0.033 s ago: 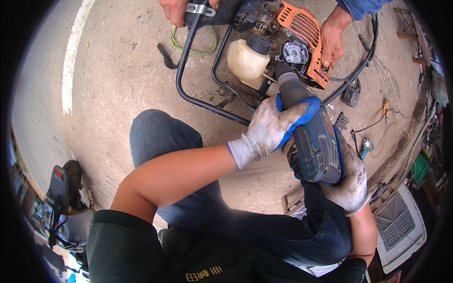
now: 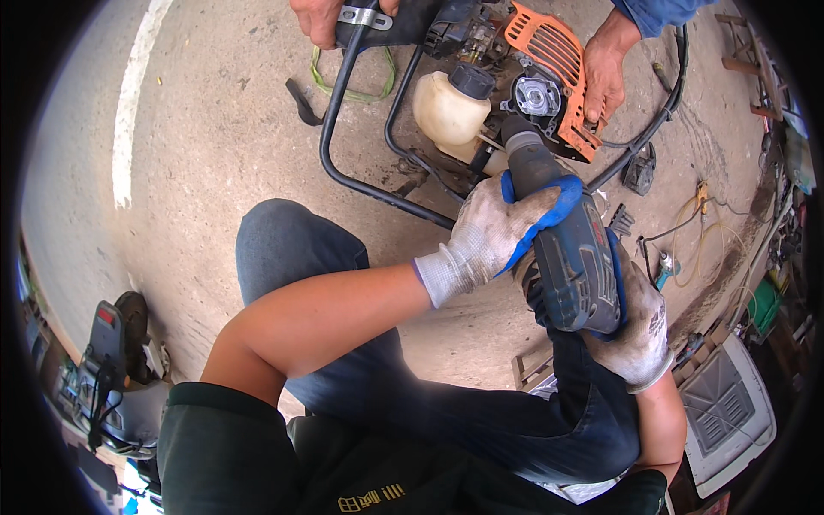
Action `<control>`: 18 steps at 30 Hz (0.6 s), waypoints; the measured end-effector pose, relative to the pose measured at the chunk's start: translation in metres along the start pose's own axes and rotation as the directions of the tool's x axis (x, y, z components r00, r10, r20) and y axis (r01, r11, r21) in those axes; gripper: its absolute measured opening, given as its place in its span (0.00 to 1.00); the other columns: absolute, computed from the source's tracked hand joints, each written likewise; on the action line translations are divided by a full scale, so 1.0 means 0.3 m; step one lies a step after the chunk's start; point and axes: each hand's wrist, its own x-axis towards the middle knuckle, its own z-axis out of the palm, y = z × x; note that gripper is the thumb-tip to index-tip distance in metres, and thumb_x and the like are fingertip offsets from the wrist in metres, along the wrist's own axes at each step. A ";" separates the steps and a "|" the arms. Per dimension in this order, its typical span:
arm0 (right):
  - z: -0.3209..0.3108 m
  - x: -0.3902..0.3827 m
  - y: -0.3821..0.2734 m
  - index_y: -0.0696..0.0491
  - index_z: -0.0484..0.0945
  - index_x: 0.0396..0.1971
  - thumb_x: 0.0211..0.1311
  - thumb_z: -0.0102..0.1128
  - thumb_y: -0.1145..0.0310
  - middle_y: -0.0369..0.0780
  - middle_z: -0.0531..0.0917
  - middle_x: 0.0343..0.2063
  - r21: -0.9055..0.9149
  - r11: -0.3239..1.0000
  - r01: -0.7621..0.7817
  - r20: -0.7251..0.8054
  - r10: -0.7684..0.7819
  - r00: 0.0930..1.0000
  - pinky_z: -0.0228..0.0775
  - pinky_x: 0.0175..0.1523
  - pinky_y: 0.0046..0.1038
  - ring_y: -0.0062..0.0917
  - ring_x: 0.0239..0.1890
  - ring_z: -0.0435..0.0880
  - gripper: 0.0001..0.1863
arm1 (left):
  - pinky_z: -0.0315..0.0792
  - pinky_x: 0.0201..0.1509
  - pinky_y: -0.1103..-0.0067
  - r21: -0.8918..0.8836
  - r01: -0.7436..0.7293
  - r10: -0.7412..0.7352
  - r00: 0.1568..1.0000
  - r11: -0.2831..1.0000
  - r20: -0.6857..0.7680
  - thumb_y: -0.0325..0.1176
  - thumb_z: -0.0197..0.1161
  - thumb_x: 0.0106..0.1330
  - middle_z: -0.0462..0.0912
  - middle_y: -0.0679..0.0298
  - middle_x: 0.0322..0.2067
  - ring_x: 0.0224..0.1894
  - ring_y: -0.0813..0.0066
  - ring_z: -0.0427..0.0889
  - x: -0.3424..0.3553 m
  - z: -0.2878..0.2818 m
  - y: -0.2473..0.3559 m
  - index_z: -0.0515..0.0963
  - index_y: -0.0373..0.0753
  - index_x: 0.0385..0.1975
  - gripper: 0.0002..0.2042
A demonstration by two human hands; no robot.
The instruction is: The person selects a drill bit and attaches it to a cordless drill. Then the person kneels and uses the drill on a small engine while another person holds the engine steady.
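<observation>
Drill nose seated on the engine hub, both my hands clamped on the tool

My left hand (image 2: 493,232) wraps its gloved fingers fully closed around the front collar of the blue power drill (image 2: 573,257), and my right hand (image 2: 639,330) closes round the grip at about 4 o'clock from it, trigger finger hidden. The drill's dark nose points toward 11 o'clock and meets the round metal hub (image 2: 537,94) of the small engine (image 2: 549,51), beside its white fuel tank (image 2: 446,107). Another person's 2 hands (image 2: 605,73) steady the orange cover and the black frame (image 2: 343,112). I judge the work mid-way: tool engaged, cover on, nothing visibly removed. The earlier frame is taken at the same instant, so I see 0 differences.
</observation>
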 end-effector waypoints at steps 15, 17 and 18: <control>0.008 0.003 0.003 0.65 0.66 0.67 0.38 0.73 0.75 0.58 0.82 0.52 0.018 1.000 -0.010 -0.011 0.010 1.000 0.73 0.62 0.39 0.50 0.57 0.83 0.49 | 0.77 0.50 0.63 -0.092 0.109 -0.115 0.991 0.990 -0.065 0.53 0.64 0.69 0.85 0.43 0.36 0.41 0.49 0.86 0.016 0.007 0.015 0.79 0.27 0.47 0.28; 0.009 0.004 0.003 0.65 0.66 0.67 0.38 0.73 0.75 0.58 0.82 0.52 0.020 1.000 -0.009 -0.011 0.010 1.000 0.73 0.63 0.39 0.50 0.57 0.83 0.49 | 0.77 0.50 0.63 -0.091 0.155 -0.161 0.986 0.984 -0.053 0.53 0.63 0.69 0.85 0.44 0.36 0.41 0.49 0.86 0.014 0.003 0.023 0.79 0.27 0.47 0.28; 0.009 0.004 0.004 0.65 0.66 0.67 0.38 0.74 0.75 0.58 0.82 0.52 0.015 1.000 -0.007 -0.011 0.007 1.000 0.73 0.63 0.39 0.50 0.57 0.83 0.49 | 0.77 0.50 0.63 -0.098 0.159 -0.165 0.985 0.982 -0.050 0.53 0.63 0.69 0.85 0.44 0.36 0.41 0.49 0.86 0.015 0.003 0.027 0.80 0.27 0.46 0.28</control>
